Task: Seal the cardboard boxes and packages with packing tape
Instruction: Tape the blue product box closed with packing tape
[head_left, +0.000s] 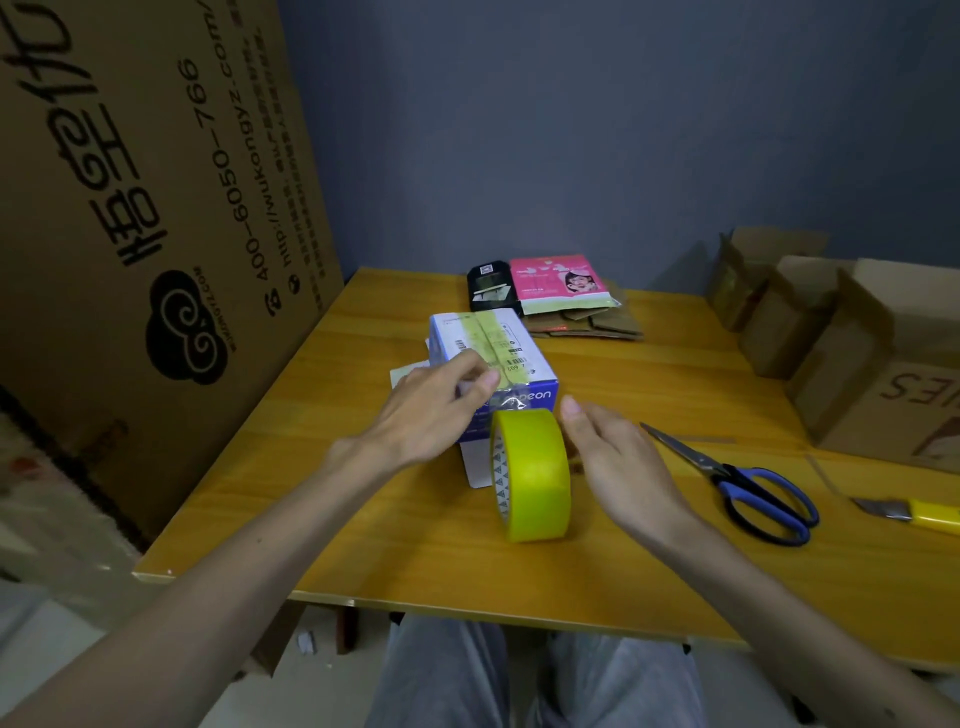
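Note:
A small blue and white box (511, 353) stands in the middle of the wooden table (363, 499), with a strip of yellowish tape along its top. My left hand (436, 410) rests on the box's near top edge, fingers lightly bent on the tape there. A roll of yellow-green packing tape (535, 475) stands on its edge in front of the box. My right hand (618, 462) is beside the roll on its right, fingers straight; whether it touches the roll I cannot tell.
Blue-handled scissors (748, 483) and a yellow utility knife (914, 514) lie to the right. Open cardboard boxes (852, 374) stand at the right edge. A pink package (561, 283), a black item (488, 286) and flat cardboard pieces (597, 322) sit at the back. A big printed carton (156, 208) leans at left.

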